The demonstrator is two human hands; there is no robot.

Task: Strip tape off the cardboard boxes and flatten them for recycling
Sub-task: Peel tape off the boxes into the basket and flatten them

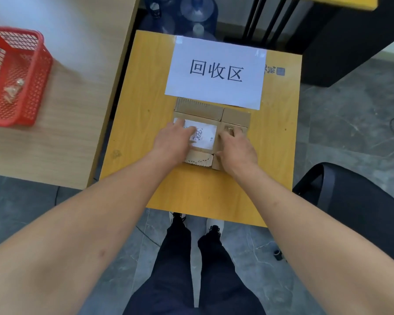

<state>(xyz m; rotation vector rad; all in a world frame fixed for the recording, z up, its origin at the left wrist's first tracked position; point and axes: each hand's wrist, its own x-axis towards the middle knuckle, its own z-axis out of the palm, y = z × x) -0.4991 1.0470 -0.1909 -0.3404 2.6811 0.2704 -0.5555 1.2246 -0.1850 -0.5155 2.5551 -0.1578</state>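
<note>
A flattened box (210,130) is lying at the centre of the frame on the small yellow counter (146,137), its far edge just below, and apparently touching, a white sign (216,71) printed with three large characters. Both hands are pressing down on it from above: the left hand (172,142) is resting with fairly straight fingers on a white label (206,135) on the left panel, and the right hand (236,147) is lying on the right panel with its fingers bent against the cardboard; whether they are pinching an edge or only pushing cannot be told. The hands are sitting apart, one to each panel. The flaps at the near and far edges are lying spread in one plane, so the flattening of this box is judged done or nearly so. No tape is showing on the visible cardboard, though the hands are hiding part of it. At the left of the frame a red basket (16,76) is standing on a paler counter (77,110), holding a few crumpled clear scraps (13,89) that may be stripped tape. No other box is appearing in view, so how many are left cannot be judged. At the top of the frame water bottles (198,10) are standing on the floor, and at the lower right part of a dark chair (350,201) is showing.
</note>
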